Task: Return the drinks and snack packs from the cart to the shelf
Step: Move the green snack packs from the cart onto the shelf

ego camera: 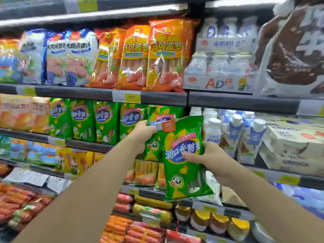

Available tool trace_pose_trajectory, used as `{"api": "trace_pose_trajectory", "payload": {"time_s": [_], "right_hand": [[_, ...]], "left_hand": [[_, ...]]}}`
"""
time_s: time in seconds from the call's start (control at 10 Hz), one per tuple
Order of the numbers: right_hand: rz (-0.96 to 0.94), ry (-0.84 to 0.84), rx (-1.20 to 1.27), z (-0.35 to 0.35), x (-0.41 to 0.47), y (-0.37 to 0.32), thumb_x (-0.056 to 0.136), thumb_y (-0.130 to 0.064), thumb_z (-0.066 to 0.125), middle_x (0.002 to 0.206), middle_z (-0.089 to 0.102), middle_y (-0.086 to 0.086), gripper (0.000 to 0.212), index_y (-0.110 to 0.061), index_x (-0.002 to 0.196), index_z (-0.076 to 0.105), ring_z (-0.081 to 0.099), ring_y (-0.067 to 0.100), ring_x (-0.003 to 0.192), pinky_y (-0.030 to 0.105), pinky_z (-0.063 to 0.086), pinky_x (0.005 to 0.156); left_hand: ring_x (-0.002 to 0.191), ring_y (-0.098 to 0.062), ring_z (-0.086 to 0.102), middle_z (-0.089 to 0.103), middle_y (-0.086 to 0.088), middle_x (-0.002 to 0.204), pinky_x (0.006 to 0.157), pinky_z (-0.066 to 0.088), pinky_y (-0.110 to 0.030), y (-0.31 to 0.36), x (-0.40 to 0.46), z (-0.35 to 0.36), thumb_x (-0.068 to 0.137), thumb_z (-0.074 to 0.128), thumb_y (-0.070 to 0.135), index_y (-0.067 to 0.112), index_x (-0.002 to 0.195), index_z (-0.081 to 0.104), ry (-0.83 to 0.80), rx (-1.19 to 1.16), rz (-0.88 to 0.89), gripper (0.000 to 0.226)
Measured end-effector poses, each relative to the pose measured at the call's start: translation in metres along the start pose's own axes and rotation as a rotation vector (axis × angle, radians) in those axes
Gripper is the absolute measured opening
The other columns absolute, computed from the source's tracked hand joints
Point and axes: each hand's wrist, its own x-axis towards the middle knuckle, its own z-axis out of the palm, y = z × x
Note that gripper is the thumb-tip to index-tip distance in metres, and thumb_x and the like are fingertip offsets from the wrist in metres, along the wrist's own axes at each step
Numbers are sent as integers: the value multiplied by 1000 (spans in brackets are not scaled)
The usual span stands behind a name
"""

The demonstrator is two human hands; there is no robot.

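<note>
Two hands: both are gripping green snack packs.
Right hand (pixel 213 159): clutching front pack (pixel 184 160), upright.
Left hand (pixel 142 135): holding rear pack (pixel 153 146), nearer the green row (pixel 98 120).

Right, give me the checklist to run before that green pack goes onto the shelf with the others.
1. Right hand has a firm grip on the green snack pack: ok, thumb across the front, fingers behind.
2. Matching stock found: ok, the row of green packs carries the same design.
3. Left hand making room: ok, it holds the rightmost shelved green pack at the row's end.
4. Free slot behind that pack: cannot tell, hidden by hand and packs.
5. Neighbouring white bottles clear of the pack: ok, they stand to its right, untouched.
6. Price tag matches the product: cannot tell, too blurred.
</note>
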Motion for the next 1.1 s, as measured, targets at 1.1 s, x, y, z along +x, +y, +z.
{"api": "trace_pose_trajectory", "payload": {"time_s": [1.1], "right_hand": [[35,159,35,9,15,2,83,-20,77,107,78,5,35,-10,115,66,74,20,101,39,57,92]], "left_hand": [[146,-54,3,5,-36,158,120,0,-59,-55,81,32,98,41,14,-13,150,-3,328,1345,960,74]]}}
